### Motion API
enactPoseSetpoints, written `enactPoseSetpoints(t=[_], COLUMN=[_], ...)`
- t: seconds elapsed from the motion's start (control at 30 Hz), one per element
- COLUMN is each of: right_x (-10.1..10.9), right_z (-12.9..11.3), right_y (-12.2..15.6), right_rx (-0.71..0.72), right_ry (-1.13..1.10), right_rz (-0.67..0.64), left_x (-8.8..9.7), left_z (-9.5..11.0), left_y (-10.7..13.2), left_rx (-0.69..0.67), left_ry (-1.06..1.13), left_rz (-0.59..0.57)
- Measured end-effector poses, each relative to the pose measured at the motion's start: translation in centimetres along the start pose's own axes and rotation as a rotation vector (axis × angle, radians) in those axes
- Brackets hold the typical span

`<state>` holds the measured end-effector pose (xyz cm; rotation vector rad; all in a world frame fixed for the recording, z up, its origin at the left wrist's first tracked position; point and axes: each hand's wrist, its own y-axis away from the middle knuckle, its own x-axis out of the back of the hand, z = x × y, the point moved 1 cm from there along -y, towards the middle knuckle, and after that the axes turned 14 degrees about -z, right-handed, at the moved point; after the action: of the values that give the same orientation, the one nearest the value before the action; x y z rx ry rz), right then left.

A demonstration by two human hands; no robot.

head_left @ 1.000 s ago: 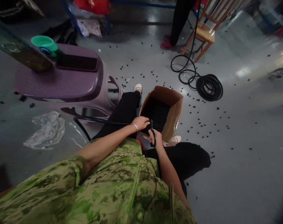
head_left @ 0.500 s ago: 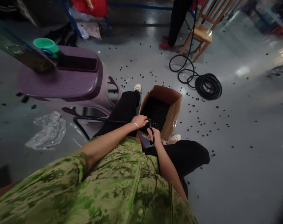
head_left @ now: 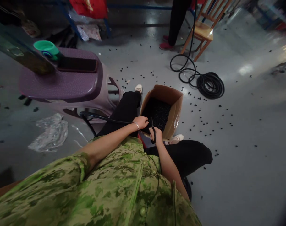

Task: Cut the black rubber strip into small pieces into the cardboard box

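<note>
My left hand (head_left: 141, 122) is closed around a black hose (head_left: 110, 119), which runs back across my thigh toward the stool. In my right hand (head_left: 157, 135) is a pair of black-handled scissors (head_left: 153, 138), its blades pointing up beside the hose end at my left fingertips. Whether the blades touch the hose I cannot tell. Both hands are over the near edge of an open cardboard box (head_left: 178, 108) between my legs. Many small black pieces (head_left: 157, 111) fill its bottom.
A purple stool (head_left: 63, 83) at left carries a green cup-like thing (head_left: 47, 48) and a dark phone-like slab (head_left: 77, 64). Crumpled clear plastic (head_left: 51, 133) lies below. Coiled black hose (head_left: 210, 84), a wooden chair (head_left: 201, 31) and a person's legs (head_left: 177, 25) are ahead. Black bits dot the floor.
The hose's bend beside the stool has shifted slightly right and up. Both hands keep nearly the same place, and the scissors have tilted a little. The view has moved slightly.
</note>
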<state>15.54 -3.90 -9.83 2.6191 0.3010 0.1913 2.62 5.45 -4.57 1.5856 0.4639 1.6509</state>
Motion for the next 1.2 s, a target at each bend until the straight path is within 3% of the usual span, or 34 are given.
enactPoseSetpoints(t=[0.1, 0.27, 0.5, 0.7, 1.2], right_x=[0.4, 1.3, 2.1, 1.9, 2.1], right_z=[-0.1, -0.7, -0.8, -0.4, -1.6], right_y=[0.4, 1.9, 3.2, 3.1, 3.7], right_rx=[0.019, 0.024, 0.036, 0.055, 0.015], right_ry=[-0.072, -0.231, -0.130, -0.031, -0.063], right_rz=[0.000, -0.123, -0.209, -0.215, -0.236], left_x=[-0.1, 0.1, 0.6, 0.4, 0.5], left_z=[-0.1, -0.3, -0.5, -0.3, -0.2], left_y=[0.3, 1.0, 1.8, 2.3, 2.9], left_rx=[-0.012, -0.083, -0.139, -0.196, -0.206], left_ry=[0.019, 0.108, 0.204, 0.211, 0.217], left_rz=[0.036, 0.149, 0.275, 0.255, 0.230])
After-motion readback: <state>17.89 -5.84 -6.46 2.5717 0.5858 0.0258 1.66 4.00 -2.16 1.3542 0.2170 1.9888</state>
